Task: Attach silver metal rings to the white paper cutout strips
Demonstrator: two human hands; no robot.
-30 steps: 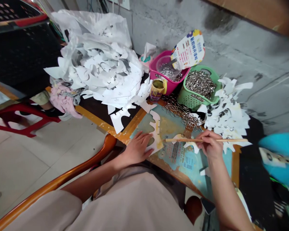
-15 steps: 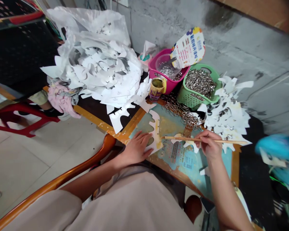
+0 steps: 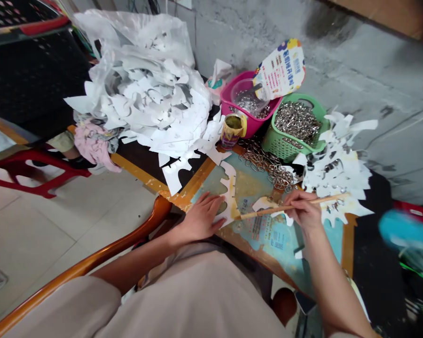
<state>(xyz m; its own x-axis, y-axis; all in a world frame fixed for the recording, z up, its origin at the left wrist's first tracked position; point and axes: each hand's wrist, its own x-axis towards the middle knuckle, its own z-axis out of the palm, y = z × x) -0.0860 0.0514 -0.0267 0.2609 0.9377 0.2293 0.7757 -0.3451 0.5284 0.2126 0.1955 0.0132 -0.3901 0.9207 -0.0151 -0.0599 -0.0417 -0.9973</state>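
Laid flat on a printed teal board (image 3: 282, 239), the left hand (image 3: 199, 218), fingers straight and slightly spread, tips touching a toothed white paper cut-out (image 3: 230, 195) smeared with yellow along one edge. Just to the right, the right hand (image 3: 303, 211), fingers curled and closed around a thin wooden stick (image 3: 264, 212), pinched near its middle and tilted across the board, its tip just beside the yellow-smeared edge. Under the stick, a smaller paper cut-out (image 3: 266, 204), touching the board.

Beyond the hands, a loose tangle of metal rings (image 3: 264, 166) heaped at the board's far edge. Behind it, a paper cup (image 3: 231, 132) with yellowish contents, a pink tub (image 3: 246, 124) holding a clear plastic bowl (image 3: 243, 91) of metal rings, and a green plastic basket (image 3: 280, 148) packed with more rings. Propped up at the tub, a printed paper fan (image 3: 280, 63). To the right, a pile of white paper scraps (image 3: 334, 173); to the left, a much larger heap of white cut paper (image 3: 144, 103) in a plastic bag, beside a pink cloth (image 3: 93, 148). Farthest off, a rough concrete wall (image 3: 356, 61).
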